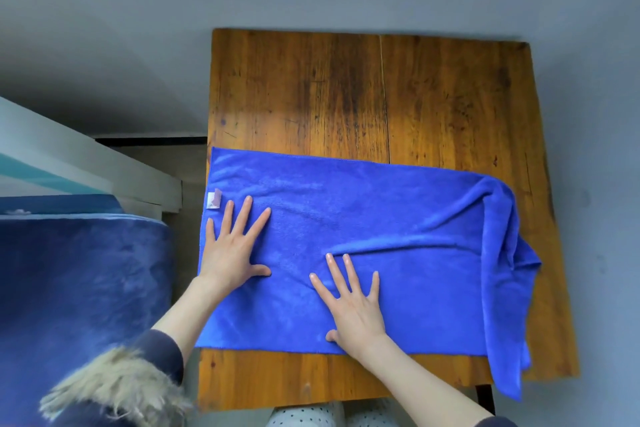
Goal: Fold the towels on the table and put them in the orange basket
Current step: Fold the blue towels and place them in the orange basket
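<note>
Blue microfibre towel [363,246] lies flat across the near half of the worn wooden table [346,87], both hands, left hand [232,246] and right hand [353,305], spread and pressing it smooth; folding barely begun, 0 towels basketed, orange basket unseen.

The towel [363,236] is bright blue all over, with a small white tag [213,199] at its left edge; the tag has a pale purple mark on it. The tabletop [381,90] is orange-brown wood with dark streaks and black smudges running along the grain. The wall [173,10] behind it is plain grey-blue. On the left, a blanket [79,274] is dark blue and fuzzy. The sleeve [162,347] is dark navy, with tan and cream fur trim [114,388]. At the bottom, the pants [311,416] are white with small dark dots.
</note>
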Demonstrator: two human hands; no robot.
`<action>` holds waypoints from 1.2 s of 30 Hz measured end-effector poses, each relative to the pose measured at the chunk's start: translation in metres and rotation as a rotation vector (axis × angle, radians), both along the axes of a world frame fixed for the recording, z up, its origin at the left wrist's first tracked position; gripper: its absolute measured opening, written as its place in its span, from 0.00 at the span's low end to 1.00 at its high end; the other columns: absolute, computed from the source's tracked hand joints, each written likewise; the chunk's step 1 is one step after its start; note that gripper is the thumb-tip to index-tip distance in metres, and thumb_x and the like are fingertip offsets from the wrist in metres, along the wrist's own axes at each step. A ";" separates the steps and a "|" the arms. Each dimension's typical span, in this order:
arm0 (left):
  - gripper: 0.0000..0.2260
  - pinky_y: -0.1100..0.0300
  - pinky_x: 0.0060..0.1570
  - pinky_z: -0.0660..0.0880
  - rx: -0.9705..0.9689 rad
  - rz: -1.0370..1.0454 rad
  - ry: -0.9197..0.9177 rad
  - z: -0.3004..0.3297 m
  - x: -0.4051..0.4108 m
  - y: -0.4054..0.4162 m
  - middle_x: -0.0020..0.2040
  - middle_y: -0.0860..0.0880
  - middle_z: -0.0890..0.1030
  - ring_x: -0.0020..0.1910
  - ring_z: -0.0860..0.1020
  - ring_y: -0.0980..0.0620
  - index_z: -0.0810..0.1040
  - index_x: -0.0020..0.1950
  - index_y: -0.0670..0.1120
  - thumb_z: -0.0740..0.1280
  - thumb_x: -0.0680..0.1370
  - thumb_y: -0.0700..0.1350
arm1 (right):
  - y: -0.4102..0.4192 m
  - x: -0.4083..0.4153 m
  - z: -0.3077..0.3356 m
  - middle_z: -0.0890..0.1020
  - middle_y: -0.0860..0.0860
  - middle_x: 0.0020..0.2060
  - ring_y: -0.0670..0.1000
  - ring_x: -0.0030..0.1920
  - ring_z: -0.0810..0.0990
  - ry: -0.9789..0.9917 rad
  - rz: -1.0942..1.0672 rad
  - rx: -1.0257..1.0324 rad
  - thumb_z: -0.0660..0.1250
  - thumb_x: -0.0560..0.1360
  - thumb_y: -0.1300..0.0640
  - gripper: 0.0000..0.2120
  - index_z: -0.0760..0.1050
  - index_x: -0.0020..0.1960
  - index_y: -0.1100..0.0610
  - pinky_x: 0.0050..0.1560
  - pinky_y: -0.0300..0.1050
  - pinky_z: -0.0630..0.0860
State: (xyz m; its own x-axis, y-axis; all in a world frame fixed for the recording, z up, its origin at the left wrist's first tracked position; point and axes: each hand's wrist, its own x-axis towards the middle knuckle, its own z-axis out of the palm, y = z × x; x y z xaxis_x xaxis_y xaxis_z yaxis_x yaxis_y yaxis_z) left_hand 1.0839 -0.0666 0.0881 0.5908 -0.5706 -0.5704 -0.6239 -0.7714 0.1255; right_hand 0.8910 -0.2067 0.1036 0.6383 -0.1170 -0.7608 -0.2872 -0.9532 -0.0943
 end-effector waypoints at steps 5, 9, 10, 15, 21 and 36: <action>0.43 0.38 0.71 0.45 -0.090 0.063 0.010 0.007 -0.017 -0.007 0.76 0.47 0.34 0.75 0.35 0.43 0.40 0.76 0.57 0.65 0.72 0.64 | -0.001 -0.003 -0.002 0.24 0.48 0.69 0.56 0.66 0.20 -0.030 -0.020 0.030 0.68 0.71 0.46 0.48 0.34 0.74 0.42 0.66 0.74 0.40; 0.47 0.33 0.68 0.46 -0.080 -0.029 -0.009 0.006 -0.049 -0.021 0.73 0.49 0.28 0.73 0.31 0.43 0.36 0.75 0.58 0.65 0.69 0.67 | -0.018 -0.008 -0.002 0.23 0.47 0.68 0.55 0.68 0.22 -0.106 -0.134 -0.032 0.65 0.72 0.40 0.45 0.35 0.75 0.43 0.66 0.73 0.42; 0.48 0.32 0.67 0.46 -0.060 -0.043 0.001 0.004 -0.061 -0.022 0.71 0.49 0.26 0.72 0.28 0.43 0.33 0.73 0.59 0.66 0.68 0.67 | -0.024 -0.012 -0.002 0.24 0.48 0.69 0.55 0.69 0.24 -0.112 -0.167 -0.052 0.63 0.72 0.38 0.45 0.34 0.75 0.43 0.66 0.73 0.43; 0.55 0.28 0.65 0.46 0.080 -0.013 0.005 -0.004 -0.110 -0.010 0.69 0.49 0.22 0.68 0.23 0.43 0.25 0.69 0.58 0.68 0.65 0.68 | -0.059 -0.032 -0.004 0.23 0.48 0.68 0.56 0.73 0.29 -0.113 -0.263 -0.088 0.62 0.71 0.34 0.47 0.31 0.74 0.43 0.67 0.73 0.48; 0.53 0.28 0.65 0.49 0.100 -0.001 0.044 0.004 -0.120 -0.046 0.74 0.47 0.28 0.74 0.33 0.41 0.30 0.73 0.57 0.71 0.68 0.61 | -0.082 -0.040 0.006 0.34 0.48 0.75 0.52 0.75 0.34 -0.191 -0.346 0.039 0.59 0.76 0.39 0.39 0.39 0.76 0.46 0.71 0.66 0.46; 0.39 0.30 0.66 0.45 -0.026 -0.255 -0.023 0.003 -0.216 -0.213 0.76 0.47 0.34 0.75 0.36 0.42 0.40 0.76 0.56 0.62 0.75 0.62 | -0.240 -0.177 0.001 0.58 0.54 0.75 0.54 0.75 0.56 -0.433 -0.587 -0.147 0.58 0.79 0.50 0.26 0.57 0.75 0.55 0.71 0.51 0.57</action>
State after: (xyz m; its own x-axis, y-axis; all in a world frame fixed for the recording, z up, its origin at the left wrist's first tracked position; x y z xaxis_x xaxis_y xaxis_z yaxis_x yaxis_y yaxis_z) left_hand 0.8680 -0.2796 0.0907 0.4389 -0.7171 -0.5415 -0.8007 -0.5856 0.1265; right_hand 0.7142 -0.4472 0.1045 0.6786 -0.6124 -0.4055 -0.7193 -0.6657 -0.1983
